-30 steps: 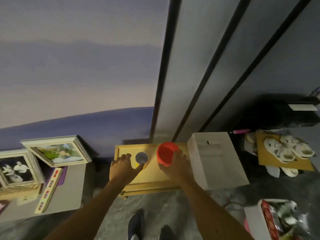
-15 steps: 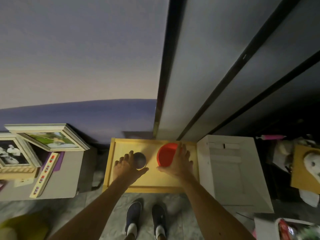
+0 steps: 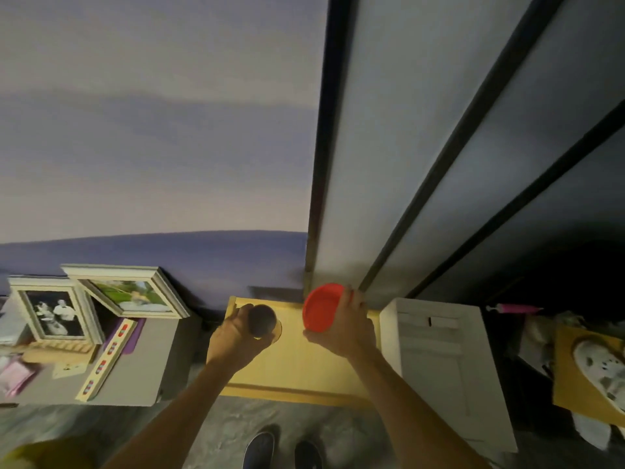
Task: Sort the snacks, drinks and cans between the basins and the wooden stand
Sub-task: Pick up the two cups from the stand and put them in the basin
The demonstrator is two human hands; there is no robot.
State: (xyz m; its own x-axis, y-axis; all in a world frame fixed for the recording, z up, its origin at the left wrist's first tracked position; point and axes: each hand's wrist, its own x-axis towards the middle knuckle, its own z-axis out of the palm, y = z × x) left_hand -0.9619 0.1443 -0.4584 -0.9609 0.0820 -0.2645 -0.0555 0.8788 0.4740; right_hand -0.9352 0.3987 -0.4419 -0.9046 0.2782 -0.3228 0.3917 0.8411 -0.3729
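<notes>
A yellow wooden stand [image 3: 297, 370] stands against the wall below me. My left hand [image 3: 236, 336] is wrapped around a yellow can with a dark round top [image 3: 262, 319], held over the stand's left side. My right hand [image 3: 341, 330] grips a container with a red lid [image 3: 321, 308], tilted, over the stand's right side. Whether either item touches the stand cannot be told.
A grey low table [image 3: 135, 367] with two framed pictures [image 3: 54, 313] and a long patterned strip is at the left. A white box [image 3: 443, 360] stands right of the stand. Shoes on a yellow board [image 3: 595, 367] lie far right. My feet [image 3: 280, 451] are below the stand.
The view shifted back and closer to the stand. The red-lidded container has tilted and risen slightly in my right hand. My left hand still holds the can, whose top now looks dark.
</notes>
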